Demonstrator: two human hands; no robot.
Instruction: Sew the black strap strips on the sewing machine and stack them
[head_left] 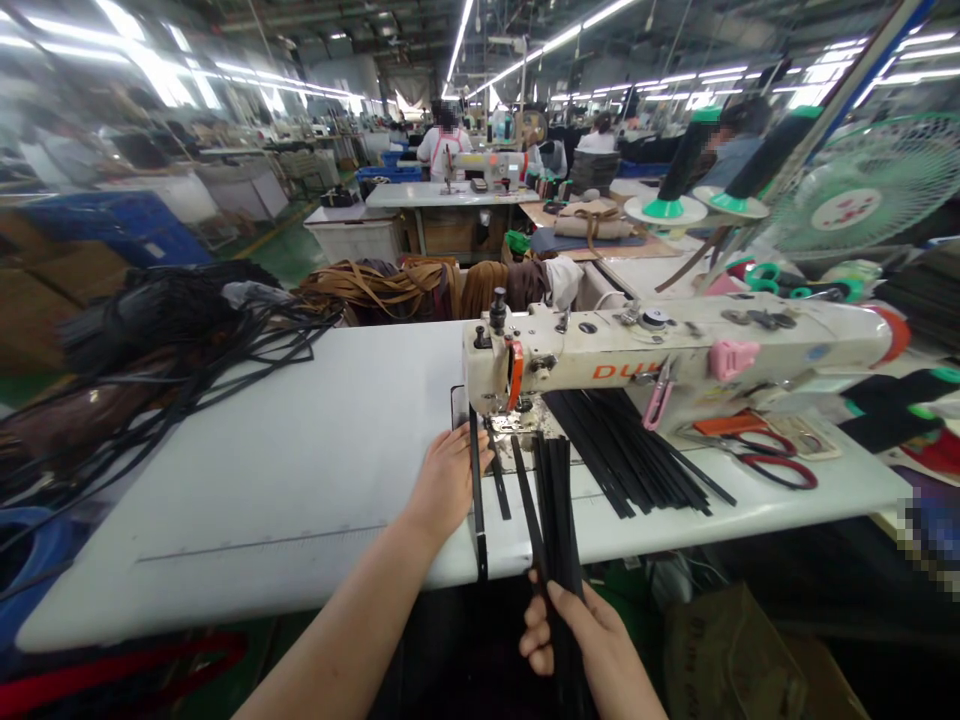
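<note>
1. Nearest: right hand (592, 632), its fingers clamped round a bundle of black strips (556, 500) whose far ends lay on the table (300, 450).
2. Left hand (442, 480), fingers together at a single black strip (478, 520); whether they pinched it could not be told. Keeping it flat and straight seemed wise.
3. Sewing machine (697, 345), under whose arm loose black strips (637, 460) lay.
4. Person (437, 148), placed beyond a second machine (484, 172).

Strips (637, 455) lie left of the scissors (751, 459).

Right hand (592, 622) partly hides its black strips (556, 500); left edge crops blue tub (56, 525).
</note>
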